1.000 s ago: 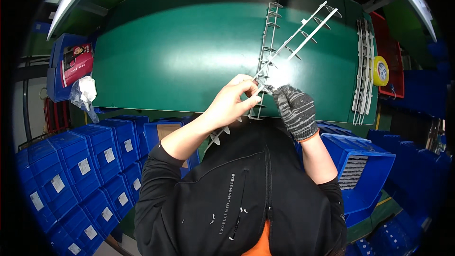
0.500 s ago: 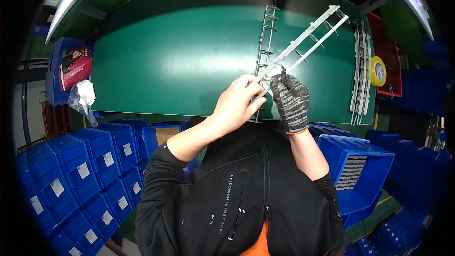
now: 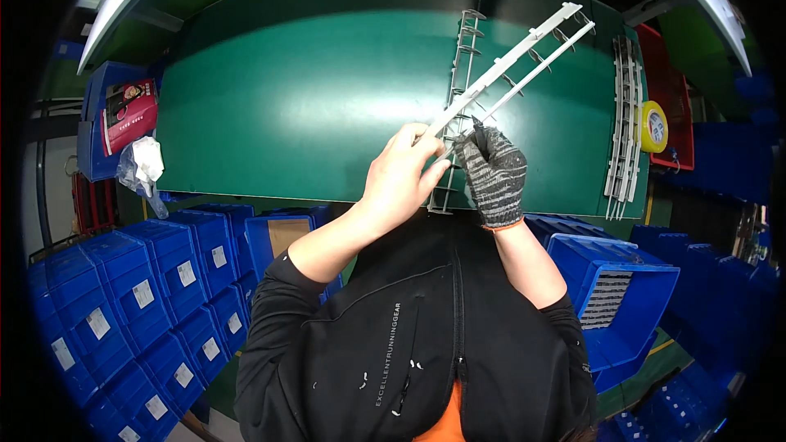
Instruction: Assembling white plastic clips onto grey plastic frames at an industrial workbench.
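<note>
My bare left hand [image 3: 401, 168] is closed around the near end of a long pale frame [image 3: 501, 65], two white rails joined by dark curved crosspieces. The frame slants up and away to the right over the table. Close beside that near end, my right hand [image 3: 498, 173], in a dark grey knitted glove, pinches a slim dark tool [image 3: 480, 134]; its exact kind is unclear. Beneath, a similar narrower grey frame [image 3: 465, 42] lies lengthwise on the green table [image 3: 295, 98], partly covered by the held frame and my hands.
Several similar frames [image 3: 627, 115] lie side by side along the right table edge. A yellow tape roll [image 3: 654, 127] and a red bin [image 3: 676, 106] are beyond them. At left, a blue bin [image 3: 100, 123] holds a red packet [image 3: 131, 115]. Blue crates [image 3: 139, 278] stand below the table.
The held frame has shifted slightly left. My gloved right hand has moved a little left and down, nearer my left hand.
</note>
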`<state>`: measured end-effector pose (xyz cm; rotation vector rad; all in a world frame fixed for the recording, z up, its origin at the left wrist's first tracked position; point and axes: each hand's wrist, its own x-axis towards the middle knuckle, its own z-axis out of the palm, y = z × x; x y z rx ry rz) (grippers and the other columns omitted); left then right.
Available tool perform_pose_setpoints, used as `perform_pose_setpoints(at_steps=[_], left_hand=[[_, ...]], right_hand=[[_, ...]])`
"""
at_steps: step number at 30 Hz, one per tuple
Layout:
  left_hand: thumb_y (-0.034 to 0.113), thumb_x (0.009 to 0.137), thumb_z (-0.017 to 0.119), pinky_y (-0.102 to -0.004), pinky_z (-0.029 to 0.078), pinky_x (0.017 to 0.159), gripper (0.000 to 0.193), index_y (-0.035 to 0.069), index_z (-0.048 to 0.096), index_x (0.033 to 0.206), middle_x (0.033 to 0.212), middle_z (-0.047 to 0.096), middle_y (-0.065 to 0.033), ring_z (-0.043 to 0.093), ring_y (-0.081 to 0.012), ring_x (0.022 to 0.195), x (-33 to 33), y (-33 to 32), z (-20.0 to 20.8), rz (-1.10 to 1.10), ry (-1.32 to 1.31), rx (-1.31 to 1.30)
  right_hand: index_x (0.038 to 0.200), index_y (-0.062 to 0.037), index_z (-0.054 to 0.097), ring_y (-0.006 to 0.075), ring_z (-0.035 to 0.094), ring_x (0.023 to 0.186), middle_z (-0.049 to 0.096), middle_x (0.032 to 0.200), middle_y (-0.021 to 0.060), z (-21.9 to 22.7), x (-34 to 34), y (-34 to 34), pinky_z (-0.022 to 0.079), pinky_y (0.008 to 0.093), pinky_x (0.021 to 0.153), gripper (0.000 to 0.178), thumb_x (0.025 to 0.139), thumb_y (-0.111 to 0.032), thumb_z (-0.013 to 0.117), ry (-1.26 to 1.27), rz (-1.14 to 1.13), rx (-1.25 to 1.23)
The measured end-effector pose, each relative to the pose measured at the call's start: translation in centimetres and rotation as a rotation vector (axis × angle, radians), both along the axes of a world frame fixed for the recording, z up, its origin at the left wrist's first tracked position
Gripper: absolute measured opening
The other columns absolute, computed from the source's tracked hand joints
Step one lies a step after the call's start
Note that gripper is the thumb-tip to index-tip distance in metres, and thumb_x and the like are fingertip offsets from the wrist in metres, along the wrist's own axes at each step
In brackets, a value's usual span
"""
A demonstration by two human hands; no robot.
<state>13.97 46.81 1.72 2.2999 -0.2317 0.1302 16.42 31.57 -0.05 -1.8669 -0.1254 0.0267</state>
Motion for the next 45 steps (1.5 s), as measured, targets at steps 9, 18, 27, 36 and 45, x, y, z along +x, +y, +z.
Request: perform_pose_setpoints(at_steps=[9,18,27,36,45], left_hand=[[0.011,0.075,0.064,-0.0314,0.043,0.064,0.015,0.006,0.053,0.085,0.093,0.05,-0.0069,0.052,-0.0214,0.074,0.1,0.0,-0.1,0.034,0.056,-0.001],[0.011,0.075,0.062,-0.033,0.035,0.093,0.053,0.003,0.042,0.124,0.127,0.042,-0.0134,0.041,-0.0239,0.118,1.0,2.8,1.1,0.022,0.099,-0.382],[0.025,0.089,0.049,-0.024,0.04,0.074,0.028,-0.001,0.058,0.092,0.089,0.058,-0.0055,0.052,-0.0109,0.08,0.3,2.9,-1.4,-0.02,0.413,-0.92],[0.021,0.09,0.049,-0.025,0.036,0.081,0.021,0.003,0.056,0.084,0.089,0.056,-0.002,0.048,-0.0086,0.084,0.8,1.0,-1.4,0.076,0.432,-1.127],[0.01,0.085,0.054,-0.0247,0.041,0.067,0.012,0.0,0.056,0.078,0.077,0.055,-0.0014,0.05,-0.0105,0.075,1.3,0.8,-2.9,0.169,0.087,-0.386]], right_hand=[[0.082,-0.0005,0.06,0.0061,0.045,0.055,0.054,0.063,-0.0012,0.9,0.4,-1.2,0.037,0.0223,0.051,0.011,0.082,-0.011,0.059,0.163,-0.234,0.136],[0.087,-0.0002,0.06,0.0047,0.043,0.045,0.052,0.057,0.0008,1.9,3.3,-2.7,0.031,0.019,0.04,0.016,0.083,-0.015,0.055,0.324,-0.23,0.577],[0.094,-0.0018,0.058,0.0223,0.055,0.062,0.058,0.075,0.0091,2.7,1.6,-0.7,0.045,0.0338,0.057,0.016,0.083,-0.012,0.051,-0.188,0.051,-0.025],[0.083,-0.0016,0.057,0.031,0.055,0.067,0.056,0.071,0.0149,1.5,0.1,0.2,0.044,0.0396,0.059,0.018,0.083,-0.017,0.047,-0.248,0.189,-0.393],[0.081,-0.0014,0.056,0.0093,0.047,0.047,0.051,0.057,0.0002,2.8,-0.4,-2.1,0.037,0.0216,0.042,0.029,0.088,-0.029,0.049,0.757,0.423,1.03]])
